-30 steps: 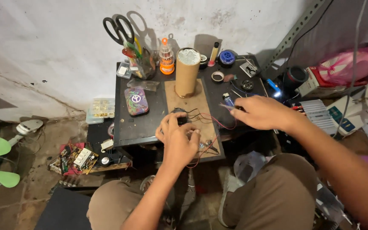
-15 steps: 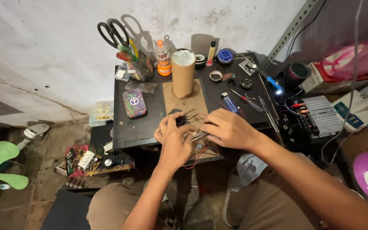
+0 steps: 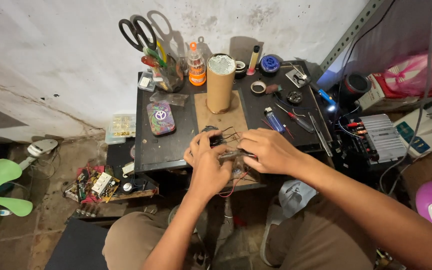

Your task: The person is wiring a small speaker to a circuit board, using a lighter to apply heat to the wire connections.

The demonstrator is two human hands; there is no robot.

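A small black component (image 3: 215,138) with red and black wires (image 3: 233,134) is pinched in the fingers of the left hand (image 3: 207,162) at the front edge of the black table (image 3: 161,150). A slim metal tool (image 3: 236,154) is gripped in the closed right hand (image 3: 268,150), its tip held at the component. A cardboard tube (image 3: 220,84) stands upright behind, near the table's rear edge.

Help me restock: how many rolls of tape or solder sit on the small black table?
3 that I can make out: a blue spool at the back edge, a dark roll behind the cardboard tube, and a pale tape ring right of the tube. Clutter may hide others.
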